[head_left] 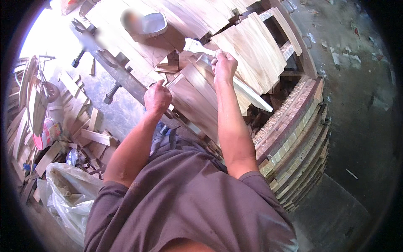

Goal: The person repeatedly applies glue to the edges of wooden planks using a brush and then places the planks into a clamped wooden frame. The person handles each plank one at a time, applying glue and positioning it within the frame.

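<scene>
My right hand [224,66] is closed round the handle of a flat spreader [195,45], whose working end is caked with white paste. It is held above several pale wooden boards. Below that hand, a board edge with a white coating [256,100] slants down to the right. My left hand [158,98] is closed at the near left end of the boards [187,94], beside a metal bar clamp. What its fingers grip is hidden. Farther off, an open tub [153,24] with pale contents rests on the wood.
The long metal clamp [110,63] with threaded bolts runs along the left. Wider panels [249,50] lie at the far right, above stacked wooden strips [294,147]. Wood offcuts [96,137] and a clear plastic bag [69,189] are on the floor at left.
</scene>
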{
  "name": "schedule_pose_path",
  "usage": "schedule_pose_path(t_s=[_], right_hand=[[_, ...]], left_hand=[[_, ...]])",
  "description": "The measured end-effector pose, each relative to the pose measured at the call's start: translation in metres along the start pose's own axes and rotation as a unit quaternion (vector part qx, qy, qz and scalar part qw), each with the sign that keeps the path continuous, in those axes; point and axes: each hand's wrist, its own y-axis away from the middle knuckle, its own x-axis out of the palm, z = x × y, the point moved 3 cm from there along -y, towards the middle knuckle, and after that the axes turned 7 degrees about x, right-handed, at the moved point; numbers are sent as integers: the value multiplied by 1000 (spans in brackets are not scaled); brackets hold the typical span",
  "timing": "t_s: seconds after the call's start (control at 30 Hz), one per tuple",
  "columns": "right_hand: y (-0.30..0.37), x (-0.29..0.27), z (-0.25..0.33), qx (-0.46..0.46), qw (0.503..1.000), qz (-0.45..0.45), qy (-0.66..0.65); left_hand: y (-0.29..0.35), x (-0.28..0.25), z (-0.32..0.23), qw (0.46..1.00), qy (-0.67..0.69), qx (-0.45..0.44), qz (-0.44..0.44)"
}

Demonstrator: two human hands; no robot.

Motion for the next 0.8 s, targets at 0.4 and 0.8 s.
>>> schedule_pose_path(t_s=[0.4,0.8], right_hand=[[36,-260,-23,28,968,-119,-220],[59,-373,-36,-8,938,-337,-84]], left_hand=[[-5,8,9,1000,-19,9,18],[-4,9,3,999,-30,-12,23]])
